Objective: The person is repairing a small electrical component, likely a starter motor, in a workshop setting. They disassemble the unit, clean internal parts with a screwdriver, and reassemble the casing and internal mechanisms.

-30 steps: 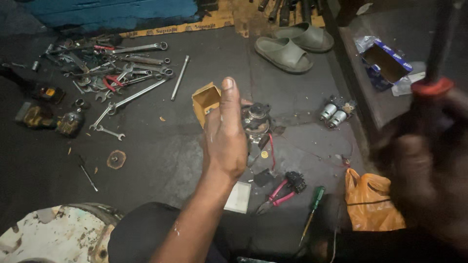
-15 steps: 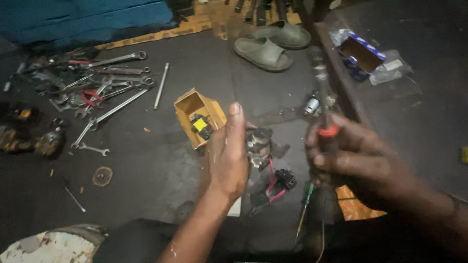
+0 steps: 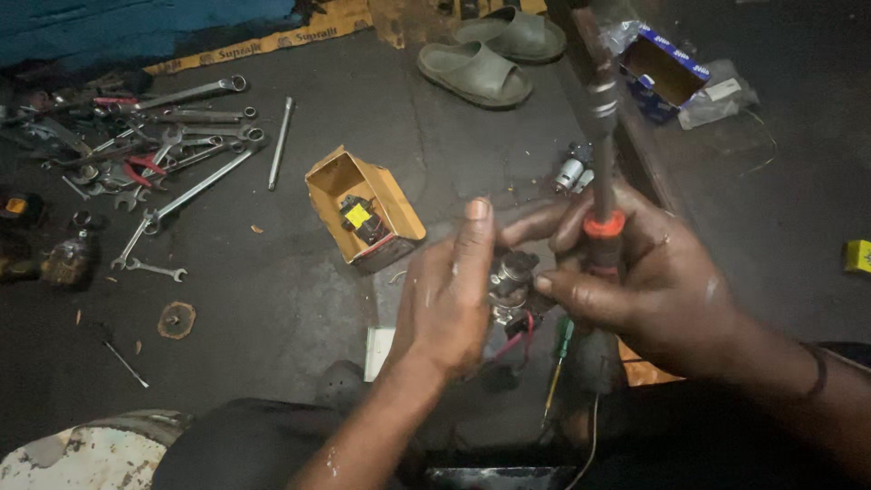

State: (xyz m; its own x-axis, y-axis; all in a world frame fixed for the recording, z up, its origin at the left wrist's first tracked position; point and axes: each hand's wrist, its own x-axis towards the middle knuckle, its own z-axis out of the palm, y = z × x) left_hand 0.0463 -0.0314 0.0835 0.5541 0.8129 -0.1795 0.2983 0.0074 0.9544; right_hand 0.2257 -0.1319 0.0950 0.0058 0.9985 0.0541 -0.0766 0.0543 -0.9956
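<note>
Your left hand (image 3: 449, 304) curls loosely around a small metal part (image 3: 510, 286) with red wires, held above the dark floor (image 3: 299, 299) between your two hands, while your right hand (image 3: 644, 277) is closed around the orange-collared handle of a long screwdriver (image 3: 599, 118) whose shaft points up and away. Keep the part braced firmly in your left fingers and bring the tool in square and slowly, so the part does not twist on its wires. Around you, count one open yellow cardboard box (image 3: 363, 207), two green sandals (image 3: 494, 54), one small grey motor (image 3: 570, 171), one green-handled screwdriver (image 3: 560, 349) and a pile of spanners (image 3: 172, 150) too overlapped to count exactly.
</note>
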